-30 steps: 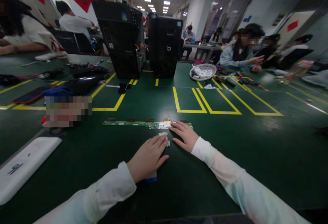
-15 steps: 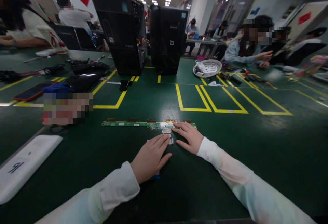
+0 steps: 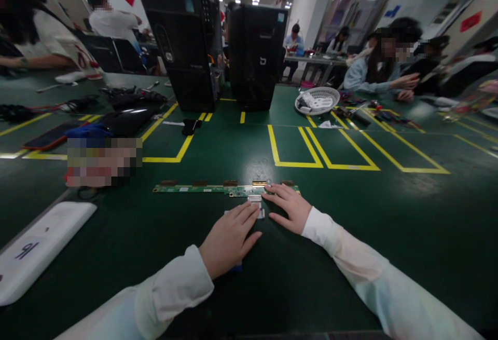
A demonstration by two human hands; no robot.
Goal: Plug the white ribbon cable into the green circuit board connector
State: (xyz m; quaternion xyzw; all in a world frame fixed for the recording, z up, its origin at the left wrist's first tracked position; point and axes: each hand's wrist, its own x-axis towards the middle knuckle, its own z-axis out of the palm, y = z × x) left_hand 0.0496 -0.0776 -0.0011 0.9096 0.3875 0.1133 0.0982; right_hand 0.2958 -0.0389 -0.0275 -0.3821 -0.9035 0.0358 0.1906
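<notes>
A long, narrow green circuit board (image 3: 194,189) lies across the green table in front of me, with brown tabs along its far edge. My right hand (image 3: 290,207) rests its stretched fingertips on the board's right part and partly covers it. Below the board's near edge is a pale flat cable end (image 3: 254,202). My left hand (image 3: 229,236) lies flat over this cable with its fingers extended, hiding most of it. A bit of blue (image 3: 236,267) shows under my left palm; what it belongs to is hidden.
A white rounded device (image 3: 46,249) lies at the left. Two black computer towers (image 3: 181,44) stand behind the board. A white basket (image 3: 318,100) with small parts sits at the back right. Yellow tape (image 3: 299,164) marks the table. Several people sit beyond.
Both hands stay in nearly the same place on the board and cable. The whole view has shifted very slightly.
</notes>
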